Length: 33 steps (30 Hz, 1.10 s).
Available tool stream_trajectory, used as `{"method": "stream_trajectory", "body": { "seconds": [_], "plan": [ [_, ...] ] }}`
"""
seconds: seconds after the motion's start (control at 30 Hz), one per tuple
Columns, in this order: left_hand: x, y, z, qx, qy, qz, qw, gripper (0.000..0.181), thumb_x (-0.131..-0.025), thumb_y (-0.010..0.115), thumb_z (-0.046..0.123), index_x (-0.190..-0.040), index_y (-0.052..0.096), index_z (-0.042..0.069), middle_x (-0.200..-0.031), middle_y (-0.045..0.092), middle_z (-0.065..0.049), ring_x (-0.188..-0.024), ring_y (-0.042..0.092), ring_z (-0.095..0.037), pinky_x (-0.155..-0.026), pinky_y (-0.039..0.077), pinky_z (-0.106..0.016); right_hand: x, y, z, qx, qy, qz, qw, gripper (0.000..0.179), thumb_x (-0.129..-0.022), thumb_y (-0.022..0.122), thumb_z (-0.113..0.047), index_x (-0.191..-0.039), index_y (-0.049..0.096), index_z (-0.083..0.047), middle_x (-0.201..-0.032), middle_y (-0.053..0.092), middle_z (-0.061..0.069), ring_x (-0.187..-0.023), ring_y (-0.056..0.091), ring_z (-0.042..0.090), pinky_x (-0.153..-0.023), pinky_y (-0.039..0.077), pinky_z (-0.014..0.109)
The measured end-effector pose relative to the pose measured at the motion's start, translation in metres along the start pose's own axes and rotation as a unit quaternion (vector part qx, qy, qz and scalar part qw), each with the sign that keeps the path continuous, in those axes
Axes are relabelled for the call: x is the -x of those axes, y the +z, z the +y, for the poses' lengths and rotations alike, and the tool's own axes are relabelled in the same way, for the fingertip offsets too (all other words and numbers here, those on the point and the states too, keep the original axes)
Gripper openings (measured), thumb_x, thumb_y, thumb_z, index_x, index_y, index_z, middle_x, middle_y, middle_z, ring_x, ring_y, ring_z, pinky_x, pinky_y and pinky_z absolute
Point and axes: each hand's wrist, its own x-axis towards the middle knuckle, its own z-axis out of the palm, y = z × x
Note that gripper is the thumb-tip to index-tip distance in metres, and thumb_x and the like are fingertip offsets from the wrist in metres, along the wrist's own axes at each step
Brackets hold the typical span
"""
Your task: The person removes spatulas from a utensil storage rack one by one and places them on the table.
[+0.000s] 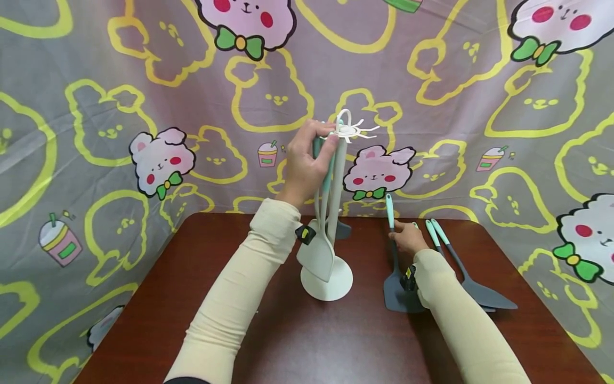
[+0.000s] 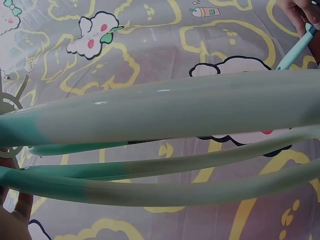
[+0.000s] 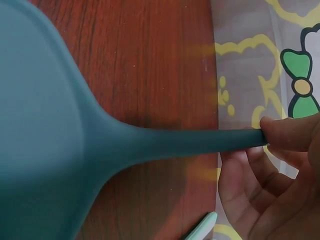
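Note:
A white utensil stand (image 1: 338, 192) with a round base rises from the table, a ring of hooks at its top. My left hand (image 1: 309, 160) is up at the hooks, thumb and fingers around the mint handles (image 2: 65, 192) of hanging utensils. Among these a spatula with a broad pale-looking blade (image 1: 318, 258) hangs over the base. To the right, my right hand (image 1: 408, 237) pinches a dark spatula (image 3: 195, 142) by its shaft between thumb and fingers. Its mint handle (image 1: 389, 207) points up and away, and the blade (image 1: 399, 293) faces me, low over the table.
More dark utensils with mint handles (image 1: 438, 232) lie on the brown table (image 1: 192, 288) right of my right hand, partly under that forearm. One has a wide pointed blade (image 1: 489, 296). A patterned cloth (image 1: 268, 176) hangs behind the table and along both sides.

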Motion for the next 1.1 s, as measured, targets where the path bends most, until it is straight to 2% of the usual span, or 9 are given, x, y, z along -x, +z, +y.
{"method": "stream_trajectory", "body": {
  "seconds": [0.13, 0.3, 0.47, 0.57, 0.7, 0.97, 1.1],
  "plan": [
    [-0.002, 0.001, 0.002, -0.001, -0.004, -0.005, 1.0, 0.011, -0.089, 0.063, -0.001, -0.096, 0.064, -0.009, -0.105, 0.068, -0.025, -0.11, 0.066, -0.035, -0.103, 0.048, -0.025, -0.001, -0.001, -0.001, 0.012, 0.002, -0.005, 0.9999, 0.059, -0.099, 0.054, -0.011, -0.152, 0.031, -0.002, -0.123, 0.06, 0.034, -0.069, 0.064, 0.018, -0.064, 0.058, 0.031],
    [-0.003, -0.001, 0.002, 0.006, 0.008, -0.013, 0.9999, 0.011, -0.092, 0.062, 0.004, -0.097, 0.065, -0.005, -0.105, 0.068, -0.02, -0.112, 0.066, -0.03, -0.103, 0.049, -0.025, -0.001, -0.002, -0.003, 0.017, 0.013, -0.012, 0.9997, 0.058, -0.101, 0.052, -0.013, -0.154, 0.029, -0.004, -0.139, 0.051, 0.034, -0.084, 0.066, 0.025, -0.067, 0.057, 0.031],
    [-0.003, -0.002, -0.001, 0.009, 0.025, -0.014, 0.9996, 0.012, -0.093, 0.062, 0.008, -0.097, 0.065, -0.003, -0.105, 0.069, -0.018, -0.111, 0.067, -0.029, -0.103, 0.05, -0.026, -0.003, 0.001, 0.001, 0.015, 0.015, -0.013, 0.9997, 0.057, -0.1, 0.052, -0.014, -0.152, 0.032, -0.001, -0.136, 0.055, 0.033, -0.088, 0.067, 0.028, -0.068, 0.058, 0.032],
    [-0.001, -0.002, 0.0, 0.01, 0.017, -0.015, 0.9997, 0.012, -0.092, 0.062, 0.008, -0.097, 0.065, -0.002, -0.105, 0.069, -0.018, -0.111, 0.067, -0.028, -0.102, 0.05, -0.025, -0.002, 0.005, 0.007, 0.019, 0.019, -0.017, 0.9995, 0.057, -0.099, 0.055, -0.013, -0.149, 0.036, 0.004, -0.13, 0.058, 0.034, -0.087, 0.066, 0.027, -0.068, 0.056, 0.032],
    [0.001, -0.001, 0.004, 0.007, 0.004, -0.016, 0.9998, 0.011, -0.091, 0.063, 0.005, -0.097, 0.065, -0.004, -0.106, 0.069, -0.02, -0.111, 0.066, -0.029, -0.102, 0.049, -0.024, 0.001, 0.009, 0.014, 0.012, 0.042, -0.029, 0.9986, 0.058, -0.098, 0.056, -0.012, -0.149, 0.035, 0.007, -0.131, 0.057, 0.033, -0.093, 0.065, 0.028, -0.071, 0.057, 0.035],
    [-0.001, -0.009, 0.036, 0.005, -0.016, -0.019, 0.9997, 0.011, -0.091, 0.059, -0.001, -0.096, 0.062, -0.01, -0.105, 0.066, -0.027, -0.112, 0.064, -0.037, -0.104, 0.048, -0.026, -0.003, 0.01, 0.018, 0.002, 0.053, -0.049, 0.9974, 0.058, -0.097, 0.056, -0.01, -0.147, 0.036, 0.011, -0.129, 0.057, 0.034, -0.111, 0.065, 0.043, -0.078, 0.061, 0.044],
    [0.001, -0.009, 0.023, 0.006, -0.013, -0.016, 0.9998, 0.011, -0.091, 0.06, 0.001, -0.096, 0.063, -0.008, -0.106, 0.067, -0.024, -0.112, 0.065, -0.034, -0.104, 0.048, -0.025, -0.004, 0.011, 0.017, 0.007, 0.06, -0.063, 0.9962, 0.059, -0.096, 0.057, -0.01, -0.147, 0.035, 0.011, -0.133, 0.054, 0.036, -0.116, 0.062, 0.047, -0.079, 0.061, 0.044]
  ]
}}
